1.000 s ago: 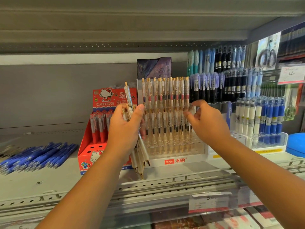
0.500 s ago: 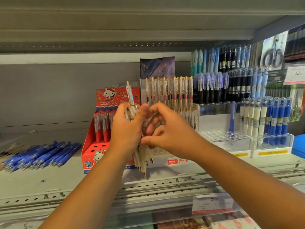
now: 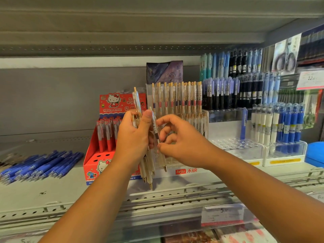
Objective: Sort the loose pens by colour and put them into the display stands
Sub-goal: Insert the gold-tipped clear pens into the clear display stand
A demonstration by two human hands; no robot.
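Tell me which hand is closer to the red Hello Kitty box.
Left. The left hand overlaps the red Hello Kitty box at its right side; the right hand sits further right, before the clear pen stand.

Head view, the only one: a wide-angle camera worn on the person's head, facing forward and slightly down into a shop shelf (image 3: 52,190) from close in front. Both forearms enter from the bottom edge; the left hand (image 3: 133,137) and right hand (image 3: 182,142) meet near mid-frame. The underside of the upper shelf (image 3: 157,23) fills the top; the display stands (image 3: 185,171) sit just beyond the hands.
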